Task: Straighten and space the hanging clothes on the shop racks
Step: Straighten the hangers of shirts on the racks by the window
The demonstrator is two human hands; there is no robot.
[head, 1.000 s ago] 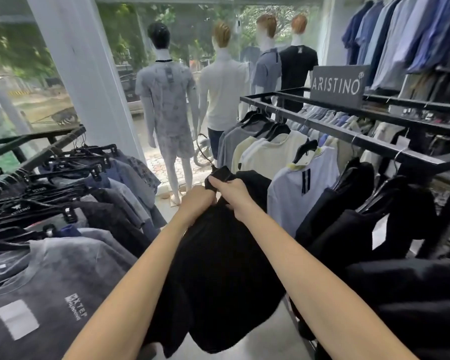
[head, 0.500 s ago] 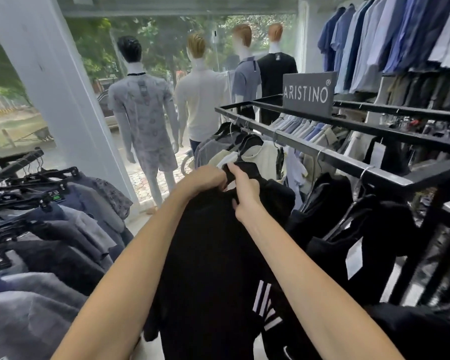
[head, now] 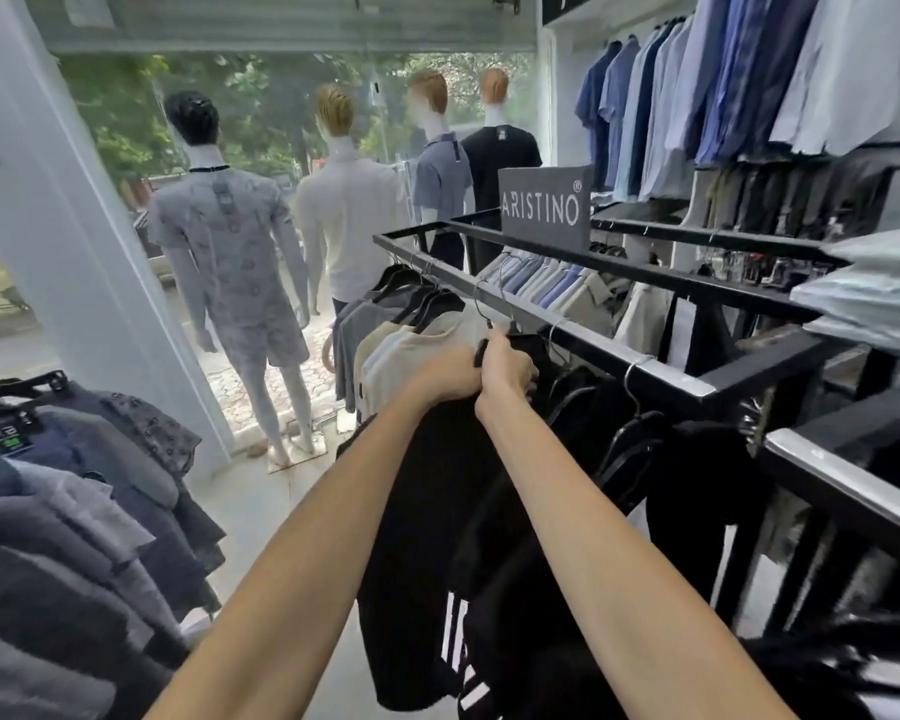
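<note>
The right hand (head: 505,367) is closed, thumb up and fingers curled round the top of a black shirt (head: 427,511) at its collar. Whether those fingers also close on the hanger inside it cannot be told. The left hand (head: 450,377) sits touching it on the left, knuckles up and fingers curled into the shirt's near shoulder. Both forearms reach up from the bottom of the view and meet there.

The black shirt hangs down from the two hands, just below the black rail (head: 593,339) of the rack on the right, and white stripes (head: 458,641) show near its hem. Just beyond the hands a cream shirt (head: 417,350) hangs on the same rail, then grey shirts (head: 354,324) on black hangers towards the rail's far end. On the near side of the hands more black clothes (head: 697,485) hang packed close together, their wire hooks over the rail.

A grey sign (head: 541,207) reading ARISTINO stands on top of the rack, with rows of folded shirts (head: 546,275) below it. Blue and pale shirts (head: 697,96) hang high on the right wall. On the left a second rack (head: 74,485) carries grey and navy shirts. Four mannequins (head: 230,252) stand at the window beyond, next to a white pillar (head: 48,226).
</note>
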